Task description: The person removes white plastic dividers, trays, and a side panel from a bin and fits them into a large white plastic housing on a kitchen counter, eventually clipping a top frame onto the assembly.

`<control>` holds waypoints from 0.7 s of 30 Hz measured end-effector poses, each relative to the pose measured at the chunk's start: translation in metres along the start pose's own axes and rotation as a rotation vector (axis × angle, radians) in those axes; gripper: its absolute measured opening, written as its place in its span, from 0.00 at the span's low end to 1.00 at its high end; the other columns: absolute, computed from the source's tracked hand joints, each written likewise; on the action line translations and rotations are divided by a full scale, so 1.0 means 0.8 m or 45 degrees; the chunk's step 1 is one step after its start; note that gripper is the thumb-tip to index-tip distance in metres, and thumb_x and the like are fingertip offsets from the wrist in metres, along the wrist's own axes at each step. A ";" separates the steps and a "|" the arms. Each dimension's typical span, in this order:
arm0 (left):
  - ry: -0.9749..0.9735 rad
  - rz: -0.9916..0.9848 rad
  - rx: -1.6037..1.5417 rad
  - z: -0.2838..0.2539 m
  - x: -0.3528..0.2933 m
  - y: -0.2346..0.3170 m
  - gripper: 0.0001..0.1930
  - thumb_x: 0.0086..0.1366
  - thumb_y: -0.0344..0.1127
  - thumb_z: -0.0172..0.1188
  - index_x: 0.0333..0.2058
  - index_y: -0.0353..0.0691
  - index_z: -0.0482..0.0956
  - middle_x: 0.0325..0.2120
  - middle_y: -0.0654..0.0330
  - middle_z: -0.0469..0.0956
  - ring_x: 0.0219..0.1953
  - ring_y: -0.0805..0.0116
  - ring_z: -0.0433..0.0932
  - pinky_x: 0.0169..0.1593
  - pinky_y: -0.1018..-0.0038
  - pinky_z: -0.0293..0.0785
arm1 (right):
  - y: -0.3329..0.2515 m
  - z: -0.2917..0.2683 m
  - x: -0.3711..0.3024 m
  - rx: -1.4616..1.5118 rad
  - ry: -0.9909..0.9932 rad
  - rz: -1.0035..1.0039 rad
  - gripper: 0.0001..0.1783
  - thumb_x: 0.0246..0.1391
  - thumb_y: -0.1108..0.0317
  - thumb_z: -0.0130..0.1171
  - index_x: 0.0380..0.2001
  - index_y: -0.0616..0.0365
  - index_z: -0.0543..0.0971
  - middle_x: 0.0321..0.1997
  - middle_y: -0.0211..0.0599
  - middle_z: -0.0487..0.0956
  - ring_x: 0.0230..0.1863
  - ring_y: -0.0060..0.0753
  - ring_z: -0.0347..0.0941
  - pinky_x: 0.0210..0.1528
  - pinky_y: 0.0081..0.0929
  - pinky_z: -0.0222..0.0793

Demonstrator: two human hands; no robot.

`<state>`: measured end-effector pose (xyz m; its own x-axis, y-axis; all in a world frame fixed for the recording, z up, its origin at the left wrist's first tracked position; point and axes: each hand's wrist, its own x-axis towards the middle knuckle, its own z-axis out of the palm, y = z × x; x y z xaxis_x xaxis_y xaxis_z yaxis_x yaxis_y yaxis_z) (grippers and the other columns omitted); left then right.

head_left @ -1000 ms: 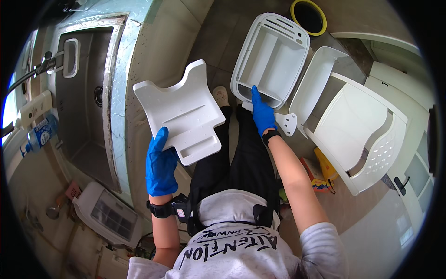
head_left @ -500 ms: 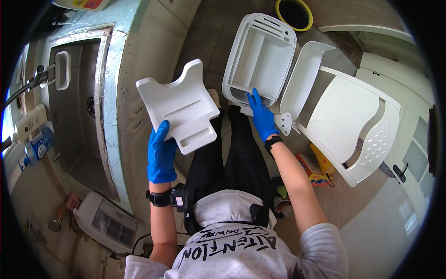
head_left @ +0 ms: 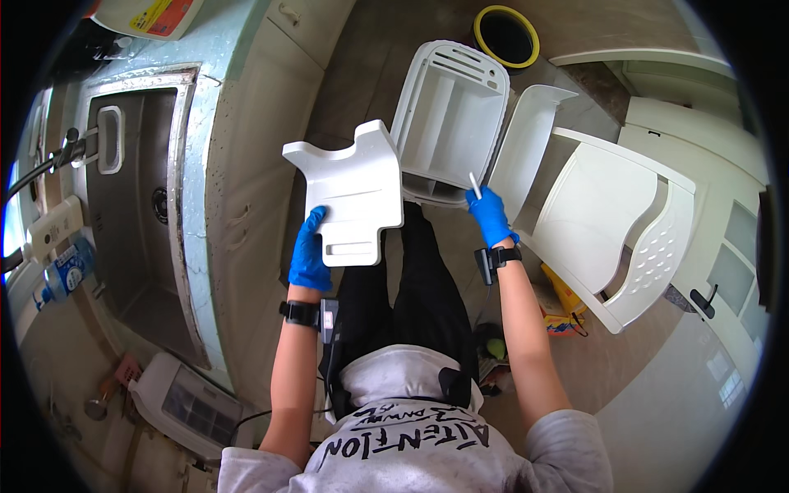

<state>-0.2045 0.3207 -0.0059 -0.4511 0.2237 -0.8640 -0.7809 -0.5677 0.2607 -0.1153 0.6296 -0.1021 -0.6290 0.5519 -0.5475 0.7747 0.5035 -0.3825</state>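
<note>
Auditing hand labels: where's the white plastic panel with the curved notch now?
Head view, left of centre: the blue-gloved left hand grips the panel at its lower left edge; the rounded white plastic tub is up and right of it.

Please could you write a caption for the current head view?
A blue-gloved left hand holds a white panel; the right hand grips a thin white piece.

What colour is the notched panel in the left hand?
White; the notched panel shows best in the head view.
</note>
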 end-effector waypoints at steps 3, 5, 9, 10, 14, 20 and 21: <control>-0.054 -0.113 -0.042 0.016 0.031 -0.005 0.20 0.55 0.38 0.55 0.46 0.37 0.68 0.39 0.56 0.74 0.40 0.63 0.74 0.46 0.69 0.69 | 0.044 0.020 0.000 0.226 -0.282 0.203 0.20 0.46 0.52 0.53 0.28 0.62 0.74 0.27 0.50 0.76 0.33 0.53 0.72 0.34 0.40 0.67; -0.195 -0.171 -0.032 0.027 0.059 -0.010 0.19 0.55 0.39 0.54 0.44 0.37 0.69 0.38 0.55 0.75 0.40 0.62 0.74 0.46 0.69 0.69 | 0.051 0.029 -0.001 0.172 -0.217 0.202 0.20 0.47 0.52 0.53 0.30 0.62 0.74 0.25 0.45 0.76 0.27 0.42 0.72 0.31 0.34 0.67; -0.250 -0.005 0.333 0.060 0.116 -0.023 0.18 0.54 0.40 0.56 0.42 0.36 0.71 0.35 0.58 0.75 0.36 0.65 0.74 0.43 0.71 0.69 | 0.043 0.032 0.000 0.248 -0.152 0.282 0.22 0.47 0.50 0.54 0.32 0.62 0.73 0.21 0.37 0.73 0.18 0.29 0.68 0.22 0.26 0.66; -0.262 0.022 0.396 0.061 0.142 -0.031 0.18 0.54 0.40 0.56 0.41 0.36 0.71 0.34 0.59 0.75 0.34 0.67 0.74 0.42 0.72 0.69 | 0.045 0.031 0.005 0.427 -0.205 0.363 0.23 0.47 0.49 0.53 0.32 0.61 0.72 0.20 0.36 0.72 0.17 0.28 0.67 0.20 0.26 0.65; -0.300 0.247 0.635 0.080 0.197 -0.051 0.16 0.53 0.43 0.58 0.37 0.40 0.74 0.26 0.62 0.74 0.25 0.71 0.69 0.32 0.81 0.67 | 0.027 0.034 0.007 0.596 -0.212 0.509 0.25 0.46 0.48 0.54 0.36 0.61 0.71 0.20 0.38 0.70 0.17 0.30 0.67 0.20 0.28 0.66; -0.132 -0.253 0.531 0.088 0.230 -0.044 0.18 0.51 0.43 0.60 0.38 0.38 0.73 0.27 0.57 0.75 0.29 0.65 0.73 0.38 0.73 0.69 | 0.032 -0.018 -0.005 0.017 0.283 0.154 0.26 0.41 0.51 0.59 0.36 0.62 0.71 0.31 0.52 0.74 0.27 0.44 0.73 0.29 0.32 0.67; -0.147 -0.278 0.520 0.078 0.236 -0.042 0.18 0.51 0.42 0.59 0.38 0.37 0.72 0.28 0.56 0.75 0.31 0.63 0.73 0.39 0.72 0.70 | 0.035 -0.025 -0.014 -0.051 0.389 0.044 0.28 0.38 0.54 0.61 0.41 0.61 0.69 0.38 0.51 0.73 0.37 0.49 0.71 0.38 0.38 0.67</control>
<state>-0.2904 0.4318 -0.1511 -0.2848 0.4030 -0.8697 -0.9582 -0.1451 0.2465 -0.0878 0.6509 -0.0917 -0.5971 0.7404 -0.3087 0.7969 0.5032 -0.3343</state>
